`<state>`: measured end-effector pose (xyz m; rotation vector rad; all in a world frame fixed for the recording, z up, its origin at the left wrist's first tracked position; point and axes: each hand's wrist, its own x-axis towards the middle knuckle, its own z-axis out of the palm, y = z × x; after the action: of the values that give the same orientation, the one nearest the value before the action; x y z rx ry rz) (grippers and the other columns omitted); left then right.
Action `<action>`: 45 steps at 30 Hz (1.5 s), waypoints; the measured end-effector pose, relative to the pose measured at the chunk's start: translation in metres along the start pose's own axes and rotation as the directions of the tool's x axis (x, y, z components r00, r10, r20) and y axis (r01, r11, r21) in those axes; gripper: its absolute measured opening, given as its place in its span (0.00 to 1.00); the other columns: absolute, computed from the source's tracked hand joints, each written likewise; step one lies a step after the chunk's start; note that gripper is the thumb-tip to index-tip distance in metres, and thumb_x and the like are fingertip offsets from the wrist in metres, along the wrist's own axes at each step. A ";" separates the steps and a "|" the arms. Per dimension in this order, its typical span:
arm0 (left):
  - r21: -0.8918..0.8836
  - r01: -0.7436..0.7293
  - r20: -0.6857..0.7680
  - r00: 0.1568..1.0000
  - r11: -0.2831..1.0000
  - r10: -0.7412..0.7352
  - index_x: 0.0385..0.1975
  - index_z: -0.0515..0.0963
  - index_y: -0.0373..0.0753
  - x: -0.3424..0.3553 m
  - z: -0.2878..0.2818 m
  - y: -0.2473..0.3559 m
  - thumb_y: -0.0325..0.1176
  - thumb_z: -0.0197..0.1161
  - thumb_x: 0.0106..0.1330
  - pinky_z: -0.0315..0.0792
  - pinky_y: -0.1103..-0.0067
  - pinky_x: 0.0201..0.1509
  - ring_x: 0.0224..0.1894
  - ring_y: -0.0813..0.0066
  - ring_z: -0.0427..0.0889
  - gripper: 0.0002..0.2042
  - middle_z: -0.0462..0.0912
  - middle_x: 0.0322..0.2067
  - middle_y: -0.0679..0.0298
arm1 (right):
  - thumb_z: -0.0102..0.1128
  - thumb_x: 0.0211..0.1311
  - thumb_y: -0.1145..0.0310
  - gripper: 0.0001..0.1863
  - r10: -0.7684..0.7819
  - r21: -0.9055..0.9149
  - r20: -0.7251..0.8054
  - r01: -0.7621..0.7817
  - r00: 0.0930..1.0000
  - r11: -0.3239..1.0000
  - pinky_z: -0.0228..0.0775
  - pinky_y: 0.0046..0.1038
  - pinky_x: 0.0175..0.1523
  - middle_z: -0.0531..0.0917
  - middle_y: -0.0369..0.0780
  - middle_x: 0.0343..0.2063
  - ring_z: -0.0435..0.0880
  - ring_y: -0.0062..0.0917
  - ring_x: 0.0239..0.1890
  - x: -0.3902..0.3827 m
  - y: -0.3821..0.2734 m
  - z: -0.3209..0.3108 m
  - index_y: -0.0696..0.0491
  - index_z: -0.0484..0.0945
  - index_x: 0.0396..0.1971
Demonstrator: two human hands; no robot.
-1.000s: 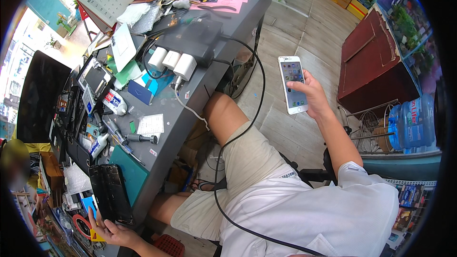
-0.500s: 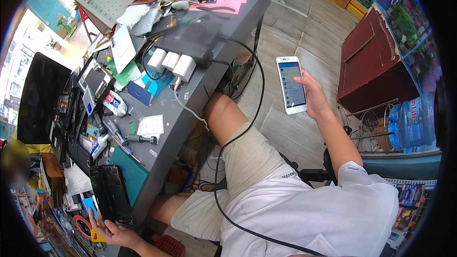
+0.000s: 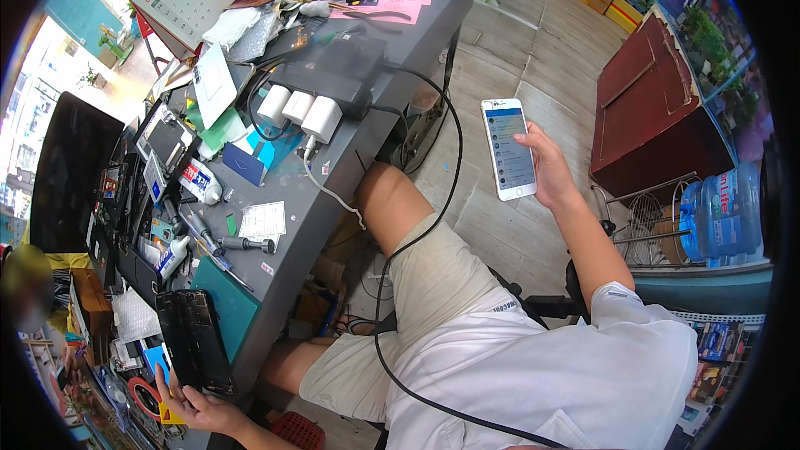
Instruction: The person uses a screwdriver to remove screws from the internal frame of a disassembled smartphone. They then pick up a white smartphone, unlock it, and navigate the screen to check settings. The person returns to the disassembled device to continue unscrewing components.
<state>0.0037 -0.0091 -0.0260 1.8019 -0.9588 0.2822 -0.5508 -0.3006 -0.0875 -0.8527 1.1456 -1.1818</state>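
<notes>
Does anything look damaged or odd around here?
Yes. The dark-red, boxy cabinet on the right has pale, ragged edges, so it looks worn. The black, rectangular device casing beside the left hand looks opened up, its insides showing, possibly on purpose.

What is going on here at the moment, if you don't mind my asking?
A person seated at a cluttered gray desk holds a white phone in the right hand, away from the desk, its screen lit with a list and the thumb over it. The left hand is open, palm up, by the lower end of a black casing; whether they touch is unclear. The casing lies beside a green mat, with tools and tubes farther up the desk.
</notes>
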 end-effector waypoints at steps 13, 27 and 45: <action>0.010 -0.048 0.006 0.999 0.999 0.048 0.72 0.68 0.28 0.001 0.000 -0.002 0.40 0.52 0.82 0.73 0.81 0.51 0.57 0.69 0.82 0.26 0.79 0.67 0.50 | 0.53 0.78 0.50 0.25 0.097 0.059 -0.034 -0.095 0.995 0.994 0.81 0.30 0.52 0.87 0.38 0.45 0.87 0.23 0.46 0.001 -0.003 0.003 0.54 0.79 0.59; -0.038 -0.090 0.019 0.996 0.995 0.091 0.72 0.70 0.30 0.001 0.000 -0.007 0.32 0.49 0.85 0.64 0.85 0.44 0.48 0.82 0.74 0.21 0.76 0.70 0.60 | 0.51 0.79 0.49 0.24 0.078 0.094 0.000 -0.077 0.997 0.993 0.80 0.30 0.51 0.87 0.37 0.44 0.86 0.22 0.44 -0.002 -0.009 0.006 0.53 0.80 0.57; -0.036 -0.118 -0.018 0.993 0.992 0.117 0.71 0.71 0.30 0.002 0.001 -0.012 0.34 0.50 0.85 0.53 0.86 0.31 0.29 0.87 0.58 0.21 0.78 0.68 0.64 | 0.59 0.74 0.57 0.18 0.075 0.105 0.001 -0.074 0.997 0.992 0.81 0.30 0.52 0.87 0.37 0.44 0.87 0.22 0.45 0.001 -0.001 -0.002 0.53 0.80 0.54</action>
<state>0.0135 -0.0096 -0.0332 1.7099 -1.0541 0.3494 -0.5529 -0.3021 -0.0870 -0.7221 1.0989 -1.1717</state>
